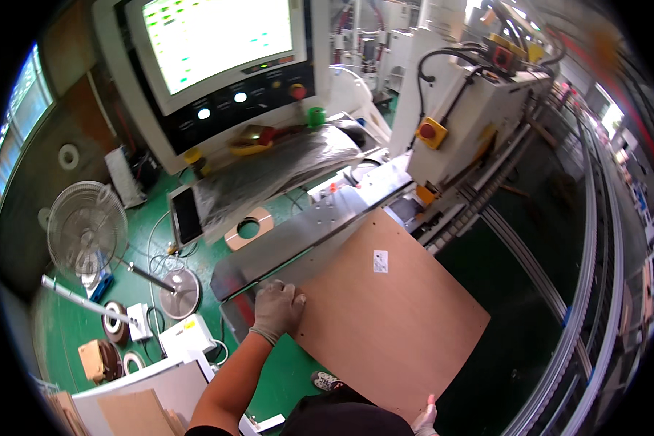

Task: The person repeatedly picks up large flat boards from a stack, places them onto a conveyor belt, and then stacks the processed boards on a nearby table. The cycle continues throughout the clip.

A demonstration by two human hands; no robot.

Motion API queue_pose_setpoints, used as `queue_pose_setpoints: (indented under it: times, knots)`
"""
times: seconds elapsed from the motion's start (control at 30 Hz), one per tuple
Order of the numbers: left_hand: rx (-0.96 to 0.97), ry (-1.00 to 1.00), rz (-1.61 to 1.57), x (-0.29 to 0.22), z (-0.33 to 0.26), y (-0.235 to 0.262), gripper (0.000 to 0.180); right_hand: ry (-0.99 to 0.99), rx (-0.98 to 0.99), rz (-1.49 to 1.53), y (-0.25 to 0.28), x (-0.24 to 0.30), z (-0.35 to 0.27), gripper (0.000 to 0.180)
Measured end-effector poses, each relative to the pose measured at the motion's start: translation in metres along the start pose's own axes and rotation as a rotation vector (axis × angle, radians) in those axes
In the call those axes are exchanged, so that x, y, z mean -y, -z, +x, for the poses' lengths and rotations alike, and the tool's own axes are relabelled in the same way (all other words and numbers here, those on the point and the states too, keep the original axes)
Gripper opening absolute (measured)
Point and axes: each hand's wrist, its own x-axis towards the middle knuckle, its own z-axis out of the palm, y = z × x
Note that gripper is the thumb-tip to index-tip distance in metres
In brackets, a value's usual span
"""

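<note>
A large flat brown board (392, 312) with a small white label (380, 261) near its far end lies tilted across the view in front of me. My left hand (277, 311), in a grey glove, is closed at the board's left edge, beside the metal guide (291, 254) of the machine. At the near right corner my right hand (426, 420) grips the board's edge with the thumb on top; its other fingers are hidden beneath. The far end of the board reaches the machine head (458, 116).
A control panel with a lit screen (221, 40) stands at the upper left, above a plastic-covered shelf (276, 167). On the green floor are a standing fan (87, 225), tape rolls and a white box (187, 334). Metal rails (596, 291) curve along the right.
</note>
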Motion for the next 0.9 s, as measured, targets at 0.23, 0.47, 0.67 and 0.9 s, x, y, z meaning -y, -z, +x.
queue_pose_setpoints:
  times: [0.23, 0.47, 0.67, 0.9]
  knots:
    - [0.009, -0.062, 0.014, -0.005, 0.017, -0.053, 0.061, -0.54, 0.407, 0.236, -0.06, 0.071, -0.034, 0.066]
    - [0.0, -0.015, 0.014, -0.003, 0.016, -0.06, 0.066, -0.642, 0.401, 0.295, -0.09, 0.1, -0.025, 0.068]
    - [0.031, 0.09, -0.004, -0.01, 0.026, -0.059, 0.07, -0.616, 0.332, 0.35, -0.097, 0.131, -0.001, 0.07]
    - [0.088, 0.113, 0.068, -0.015, 0.033, -0.06, 0.071, -0.574, 0.283, 0.36, -0.093, 0.197, 0.036, 0.072]
